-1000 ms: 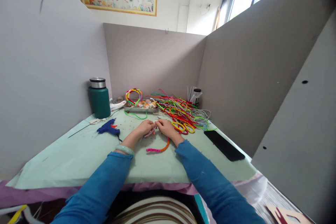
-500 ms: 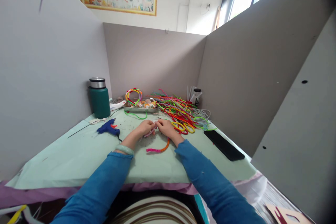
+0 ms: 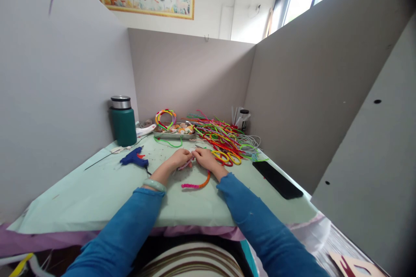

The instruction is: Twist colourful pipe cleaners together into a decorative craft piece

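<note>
My left hand and my right hand meet over the middle of the table, fingertips pinched close together. A light pink pipe cleaner shows under the left fingers and runs to the right fingertips; its far end is hidden. Below the right hand, a curved strip wrapped in orange and magenta fuzzy stem lies on the table, its upper end passing behind my right wrist. Scissors with yellow handles lie just right of my right hand, partly covered by it.
A blue glue gun lies to the left, near a green bottle. Behind my hands stand a metal tray of small decorations, a multicoloured ring and a heap of pipe cleaners. A black phone-like slab lies right.
</note>
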Available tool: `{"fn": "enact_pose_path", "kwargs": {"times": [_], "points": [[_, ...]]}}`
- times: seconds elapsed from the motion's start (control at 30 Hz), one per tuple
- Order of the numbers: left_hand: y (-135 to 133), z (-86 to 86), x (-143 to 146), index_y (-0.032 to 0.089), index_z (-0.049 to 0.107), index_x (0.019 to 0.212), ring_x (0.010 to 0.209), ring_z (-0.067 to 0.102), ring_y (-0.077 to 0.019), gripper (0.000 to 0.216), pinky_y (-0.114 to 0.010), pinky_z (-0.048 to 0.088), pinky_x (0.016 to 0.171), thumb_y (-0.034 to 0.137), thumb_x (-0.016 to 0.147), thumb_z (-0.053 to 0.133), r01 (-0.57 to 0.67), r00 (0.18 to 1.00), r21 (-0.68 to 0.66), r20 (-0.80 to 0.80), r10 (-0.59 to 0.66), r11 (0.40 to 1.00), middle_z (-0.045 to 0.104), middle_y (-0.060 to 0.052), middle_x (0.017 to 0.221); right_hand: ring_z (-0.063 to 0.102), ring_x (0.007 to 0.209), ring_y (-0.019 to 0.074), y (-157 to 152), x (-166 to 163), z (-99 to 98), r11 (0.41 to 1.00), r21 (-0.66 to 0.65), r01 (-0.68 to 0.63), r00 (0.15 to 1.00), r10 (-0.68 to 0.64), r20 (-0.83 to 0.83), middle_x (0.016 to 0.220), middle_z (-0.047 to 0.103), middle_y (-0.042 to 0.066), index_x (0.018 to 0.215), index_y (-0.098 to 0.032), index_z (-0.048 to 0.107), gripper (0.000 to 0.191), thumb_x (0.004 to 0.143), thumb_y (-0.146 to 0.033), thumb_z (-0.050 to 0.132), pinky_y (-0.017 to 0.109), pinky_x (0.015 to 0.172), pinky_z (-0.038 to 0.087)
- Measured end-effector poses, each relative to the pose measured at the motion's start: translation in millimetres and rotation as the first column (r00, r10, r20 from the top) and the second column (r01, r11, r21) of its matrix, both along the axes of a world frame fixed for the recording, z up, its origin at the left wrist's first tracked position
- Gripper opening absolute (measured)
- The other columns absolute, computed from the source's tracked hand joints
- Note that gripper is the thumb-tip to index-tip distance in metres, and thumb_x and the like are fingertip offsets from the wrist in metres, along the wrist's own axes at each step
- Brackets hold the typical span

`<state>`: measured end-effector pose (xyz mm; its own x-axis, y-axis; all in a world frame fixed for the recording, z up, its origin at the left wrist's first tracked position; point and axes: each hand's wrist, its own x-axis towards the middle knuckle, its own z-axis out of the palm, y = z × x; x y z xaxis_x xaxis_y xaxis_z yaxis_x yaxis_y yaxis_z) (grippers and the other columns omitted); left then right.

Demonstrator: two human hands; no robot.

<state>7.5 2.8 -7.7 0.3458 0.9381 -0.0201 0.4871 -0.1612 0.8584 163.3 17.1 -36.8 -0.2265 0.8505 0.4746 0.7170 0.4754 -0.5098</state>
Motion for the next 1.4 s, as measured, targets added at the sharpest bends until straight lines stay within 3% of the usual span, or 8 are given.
{"fn": "enact_pose_path", "kwargs": {"times": [0.43, 0.67, 0.93, 1.17, 1.4], "points": [[1.9, -0.7, -0.6, 0.015, 0.055, 0.067, 0.036, 0.039, -0.0076, 0.032, -0.022, 0.027, 0.039, 0.045, 0.078, 0.057, -0.006, 1.0, 0.011, -0.001, 0.006, 1.0, 0.061, -0.001, 0.054, 0.047, 0.062, 0.0128, 0.7, -0.2, -0.2, 1.0, -0.001, -0.011, 1.0, 0.011, -0.008, 0.065, 0.06, 0.002, 0.069, -0.018, 0.062, 0.03, 0.091, -0.031, 0.047, 0.024, 0.057, 0.026], [1.0, 4.0, -1.5, 0.015, 0.054, 0.061, 0.037, 0.039, -0.0086, 0.032, -0.022, 0.029, 0.041, 0.041, 0.08, 0.054, -0.012, 1.0, 0.081, -0.025, 0.014, 0.997, 0.053, 0.001, 0.046, 0.05, 0.064, 0.013, 0.7, -0.1, 0.0, 1.0, 0.007, -0.003, 1.0, 0.003, -0.026, 0.068, 0.062, 0.002, 0.072, -0.018, 0.063, 0.033, 0.092, -0.035, 0.044, 0.023, 0.058, 0.028], [14.3, -6.3, -3.2, 0.015, 0.056, 0.069, 0.038, 0.04, -0.0086, 0.023, -0.021, 0.029, 0.04, 0.035, 0.081, 0.052, -0.095, 0.994, 0.078, 0.058, 0.09, 0.992, 0.059, 0.0, 0.053, 0.054, 0.07, 0.0137, -2.2, 0.5, 1.3, 0.996, 0.07, -0.057, 0.994, 0.064, -0.092, 0.077, 0.066, 0.002, 0.082, -0.018, 0.066, 0.022, 0.089, -0.032, 0.051, 0.023, 0.063, 0.035], [16.6, -5.5, -2.4, 0.015, 0.056, 0.061, 0.034, 0.032, -0.007, 0.027, -0.021, 0.023, 0.04, 0.036, 0.077, 0.062, -0.185, 0.98, 0.056, 0.078, 0.18, 0.981, 0.038, 0.007, 0.038, 0.055, 0.072, 0.0149, -1.6, 0.6, 1.7, 0.991, 0.09, -0.098, 0.988, 0.108, -0.112, 0.079, 0.067, 0.003, 0.084, -0.018, 0.068, 0.018, 0.087, -0.03, 0.054, 0.024, 0.066, 0.038], [8.2, 0.8, -0.2, 0.014, 0.056, 0.06, 0.032, 0.032, -0.0069, 0.023, -0.021, 0.023, 0.037, 0.024, 0.081, 0.056, -0.171, 0.98, 0.018, 0.112, 0.168, 0.985, 0.04, 0.006, 0.037, 0.055, 0.07, 0.0141, -1.4, 1.2, 0.3, 0.993, 0.077, -0.093, 0.989, 0.1, -0.105, 0.078, 0.067, 0.002, 0.085, -0.018, 0.069, 0.02, 0.087, -0.032, 0.054, 0.024, 0.065, 0.037]]}}
